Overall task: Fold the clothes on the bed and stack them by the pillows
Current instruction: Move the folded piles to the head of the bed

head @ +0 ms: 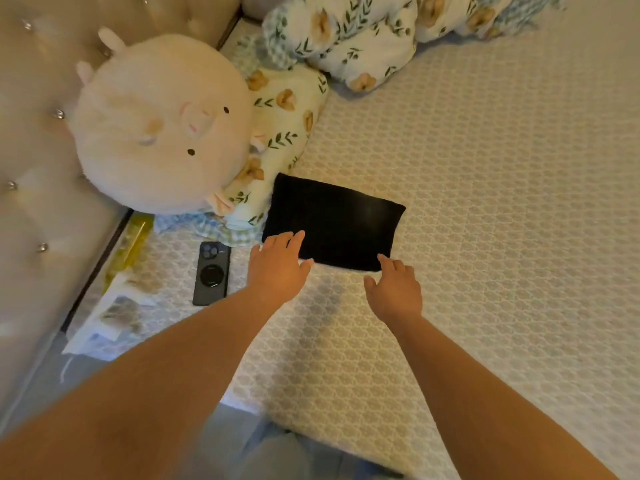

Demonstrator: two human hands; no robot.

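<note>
A black garment (336, 223), folded into a flat rectangle, lies on the patterned bed sheet (485, 202) right beside a floral pillow (277, 133). My left hand (277, 268) is at its near left corner, fingers straight and reaching over the cloth's edge. My right hand (394, 289) hovers at the near right corner, fingers relaxed and spread, just at the cloth's edge. Neither hand holds anything.
A round pale plush toy (159, 123) sits on the pillow against the padded headboard (38, 133). A dark phone (212, 271) lies left of my left hand. Paper packets (117, 306) lie by the bed edge. A rolled floral duvet (363, 39) is at the back.
</note>
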